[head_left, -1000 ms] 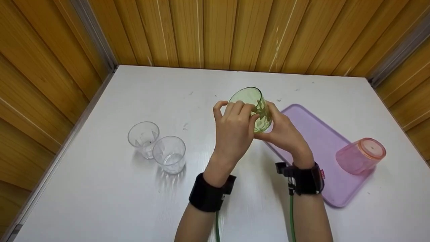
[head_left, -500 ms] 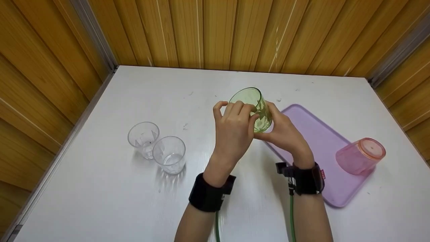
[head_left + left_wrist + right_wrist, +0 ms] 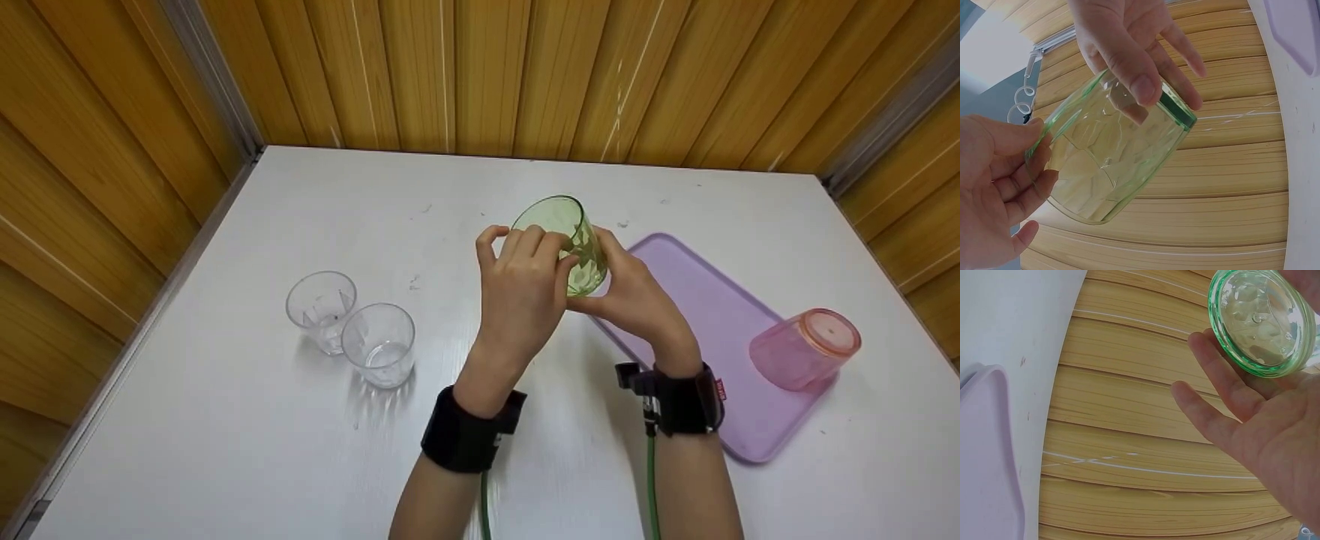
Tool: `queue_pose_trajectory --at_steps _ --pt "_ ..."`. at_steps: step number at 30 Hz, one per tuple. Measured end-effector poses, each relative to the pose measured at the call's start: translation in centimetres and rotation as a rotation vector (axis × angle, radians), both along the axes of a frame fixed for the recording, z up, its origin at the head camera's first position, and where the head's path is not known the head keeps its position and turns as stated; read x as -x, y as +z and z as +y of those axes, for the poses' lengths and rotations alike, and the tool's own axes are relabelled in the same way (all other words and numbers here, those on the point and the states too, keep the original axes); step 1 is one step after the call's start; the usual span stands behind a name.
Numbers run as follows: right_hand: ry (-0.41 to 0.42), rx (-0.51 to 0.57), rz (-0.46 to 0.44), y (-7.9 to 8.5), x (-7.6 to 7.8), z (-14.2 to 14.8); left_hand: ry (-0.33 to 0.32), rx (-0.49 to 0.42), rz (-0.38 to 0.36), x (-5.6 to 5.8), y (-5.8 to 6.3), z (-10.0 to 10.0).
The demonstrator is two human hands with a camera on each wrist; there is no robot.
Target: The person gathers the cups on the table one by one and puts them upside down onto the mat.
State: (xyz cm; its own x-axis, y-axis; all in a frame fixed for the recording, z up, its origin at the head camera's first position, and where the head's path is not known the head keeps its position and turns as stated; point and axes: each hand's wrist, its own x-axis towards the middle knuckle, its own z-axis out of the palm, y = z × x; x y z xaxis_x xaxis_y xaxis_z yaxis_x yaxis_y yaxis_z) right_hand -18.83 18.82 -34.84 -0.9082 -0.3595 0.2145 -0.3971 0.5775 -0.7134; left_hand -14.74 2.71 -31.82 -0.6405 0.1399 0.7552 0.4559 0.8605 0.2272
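Note:
A clear green tumbler [image 3: 586, 259] is held tilted above the table between both hands, its mouth toward the upper left in the head view. My left hand [image 3: 523, 289] pinches its rim, thumb outside and fingertips reaching inside, as the left wrist view shows on the tumbler [image 3: 1109, 152]. Around the lower part, near the base, my right hand [image 3: 637, 296] grips it with thumb and fingers. In the right wrist view the thick round base [image 3: 1258, 323] faces the camera, and two fingers of that hand stretch out below it.
Two clear tumblers [image 3: 379, 345] stand upright side by side on the white table [image 3: 225, 420] at left. A pink tumbler [image 3: 795, 352] stands upside down on the near end of a purple tray [image 3: 705, 322] at right. Wood-panelled walls [image 3: 480, 75] bound the table.

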Motion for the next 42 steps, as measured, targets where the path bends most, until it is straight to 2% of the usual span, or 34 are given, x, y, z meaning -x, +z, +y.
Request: queue_pose_trajectory --at_steps 13,22,33,42 --pt "0.020 0.008 0.032 -0.18 0.11 0.26 0.005 -0.004 0.008 0.00 -0.09 0.09" --pt "0.019 0.029 0.018 -0.21 0.24 0.32 0.010 -0.004 0.004 0.08 -0.21 0.01" --pt "0.033 0.043 0.037 -0.02 0.19 0.44 0.013 -0.012 -0.020 0.22 -0.12 -0.16" --pt "0.033 0.049 0.049 -0.01 0.07 0.60 0.030 -0.012 -0.004 0.16 -0.25 -0.21"
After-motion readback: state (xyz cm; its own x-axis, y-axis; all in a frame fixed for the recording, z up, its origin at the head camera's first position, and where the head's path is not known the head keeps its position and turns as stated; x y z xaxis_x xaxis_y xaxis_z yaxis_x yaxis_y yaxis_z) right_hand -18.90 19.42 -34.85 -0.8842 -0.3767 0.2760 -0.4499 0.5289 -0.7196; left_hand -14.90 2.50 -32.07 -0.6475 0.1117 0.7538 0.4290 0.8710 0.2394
